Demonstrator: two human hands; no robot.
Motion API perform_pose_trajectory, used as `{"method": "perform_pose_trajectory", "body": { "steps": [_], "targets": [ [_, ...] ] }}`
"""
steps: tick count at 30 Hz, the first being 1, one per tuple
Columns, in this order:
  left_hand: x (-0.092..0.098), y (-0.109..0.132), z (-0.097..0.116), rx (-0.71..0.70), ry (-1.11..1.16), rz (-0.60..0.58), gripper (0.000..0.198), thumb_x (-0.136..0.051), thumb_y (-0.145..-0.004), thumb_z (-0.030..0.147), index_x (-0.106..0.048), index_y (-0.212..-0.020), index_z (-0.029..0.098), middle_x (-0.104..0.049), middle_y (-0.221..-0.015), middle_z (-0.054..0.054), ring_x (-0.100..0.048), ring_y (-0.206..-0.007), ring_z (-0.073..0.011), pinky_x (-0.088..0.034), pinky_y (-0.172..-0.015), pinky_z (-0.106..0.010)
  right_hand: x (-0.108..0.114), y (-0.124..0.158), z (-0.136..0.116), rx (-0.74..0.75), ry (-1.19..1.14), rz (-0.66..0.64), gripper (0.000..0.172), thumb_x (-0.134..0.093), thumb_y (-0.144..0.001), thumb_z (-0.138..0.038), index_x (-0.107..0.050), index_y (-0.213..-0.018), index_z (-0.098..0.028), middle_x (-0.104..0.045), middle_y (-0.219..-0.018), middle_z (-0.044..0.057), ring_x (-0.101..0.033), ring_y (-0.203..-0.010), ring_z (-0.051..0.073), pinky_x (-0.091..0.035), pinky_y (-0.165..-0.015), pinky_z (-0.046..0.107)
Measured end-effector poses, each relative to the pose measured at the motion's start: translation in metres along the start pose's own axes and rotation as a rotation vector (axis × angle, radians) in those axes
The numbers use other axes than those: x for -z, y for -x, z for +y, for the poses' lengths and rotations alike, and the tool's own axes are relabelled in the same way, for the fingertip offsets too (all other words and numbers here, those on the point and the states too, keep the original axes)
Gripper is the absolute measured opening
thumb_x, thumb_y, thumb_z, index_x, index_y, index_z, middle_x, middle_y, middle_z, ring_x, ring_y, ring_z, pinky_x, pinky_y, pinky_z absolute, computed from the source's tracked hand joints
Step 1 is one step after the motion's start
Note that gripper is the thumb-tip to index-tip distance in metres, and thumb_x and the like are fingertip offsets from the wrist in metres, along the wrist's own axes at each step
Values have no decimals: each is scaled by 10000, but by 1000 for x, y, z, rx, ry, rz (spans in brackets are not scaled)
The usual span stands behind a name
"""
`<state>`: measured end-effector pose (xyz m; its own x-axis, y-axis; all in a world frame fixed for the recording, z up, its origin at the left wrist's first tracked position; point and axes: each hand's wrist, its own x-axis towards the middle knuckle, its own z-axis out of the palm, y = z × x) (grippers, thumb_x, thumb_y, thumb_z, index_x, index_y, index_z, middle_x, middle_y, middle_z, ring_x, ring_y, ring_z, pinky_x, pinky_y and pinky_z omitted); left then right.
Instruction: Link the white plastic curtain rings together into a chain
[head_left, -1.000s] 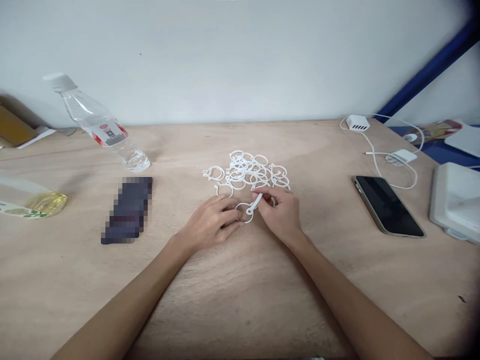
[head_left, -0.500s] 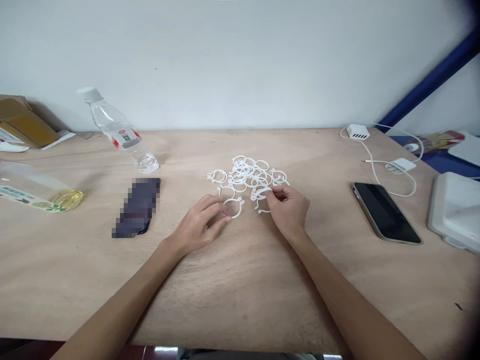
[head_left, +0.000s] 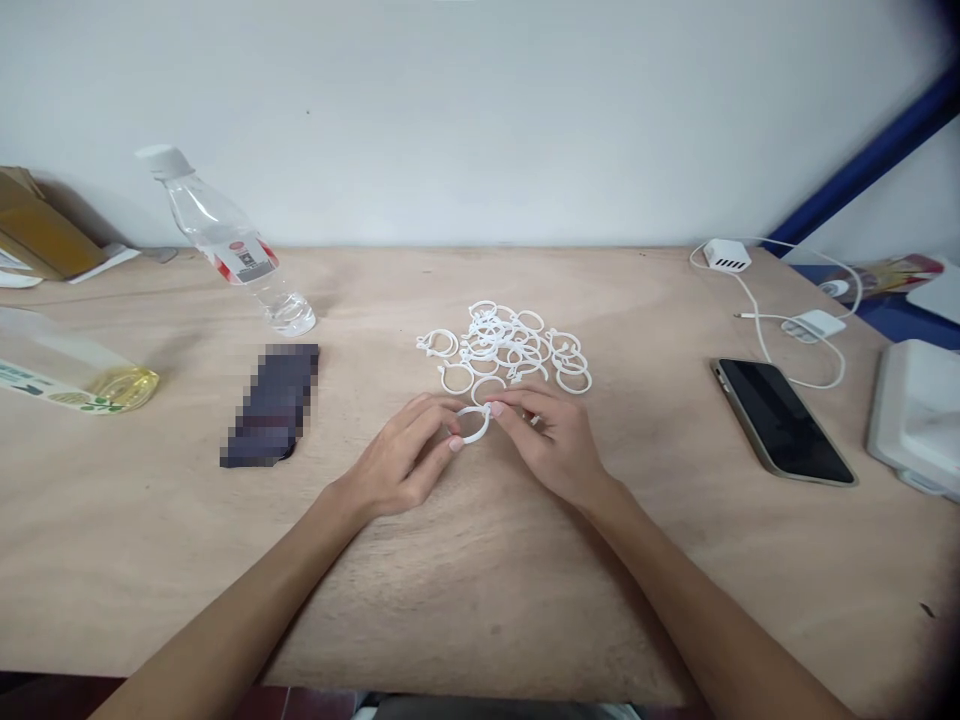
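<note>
A white plastic ring (head_left: 478,433) with small knobbed ends is pinched between the thumb and fingers of my left hand (head_left: 397,455), on its left side. My right hand (head_left: 561,440) grips the same ring at its upper right, where the knobbed ends meet; its fingertips partly cover them. Just beyond both hands lies a loose heap of similar white rings (head_left: 491,340), many overlapping. One ring (head_left: 574,375) rests at the heap's right edge, and another (head_left: 456,378) lies at its near left.
Left of my hands are a dark blurred-out object (head_left: 274,405), a tilted-looking clear bottle (head_left: 244,255) and a container with yellow liquid (head_left: 124,385). To the right lie a phone (head_left: 784,420), a white charger with cable (head_left: 727,256) and a white case (head_left: 919,410).
My right hand has left the heap and moved left and nearer to me, onto the ring in my left hand. Several rings at the heap's near right have shifted.
</note>
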<state>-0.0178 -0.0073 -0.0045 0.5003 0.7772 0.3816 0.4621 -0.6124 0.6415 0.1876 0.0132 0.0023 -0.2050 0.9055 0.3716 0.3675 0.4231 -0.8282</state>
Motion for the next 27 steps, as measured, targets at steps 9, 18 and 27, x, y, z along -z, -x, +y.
{"method": "perform_pose_trajectory", "body": {
  "steps": [9,18,27],
  "targets": [
    [-3,-5,2,169,-31,60,481,-319,-947,556,-579,-1037,162,-674,-919,-76,-603,-807,-205,-443,-770,-359,-9,0,-8,-270,-235,-71,177,-646,-798,-352,-706,-739,-196,-605,-655,-14,-481,-623,125,-390,-597,266],
    [-8,-3,-1,163,-157,28,562,-172,-971,550,-410,-606,196,-413,-537,18,-393,-543,-143,-356,-605,-304,-19,4,-15,-404,-441,-183,243,-626,-810,-410,-697,-715,-198,-591,-640,-22,-460,-577,102,-386,-563,245],
    [-9,-3,-4,158,-114,24,586,-105,-954,592,-317,-566,207,-357,-498,31,-336,-499,-132,-326,-588,-307,-27,8,-16,-403,-457,-163,285,-599,-801,-413,-605,-625,-189,-536,-595,-20,-444,-574,110,-372,-550,252]
  ]
}}
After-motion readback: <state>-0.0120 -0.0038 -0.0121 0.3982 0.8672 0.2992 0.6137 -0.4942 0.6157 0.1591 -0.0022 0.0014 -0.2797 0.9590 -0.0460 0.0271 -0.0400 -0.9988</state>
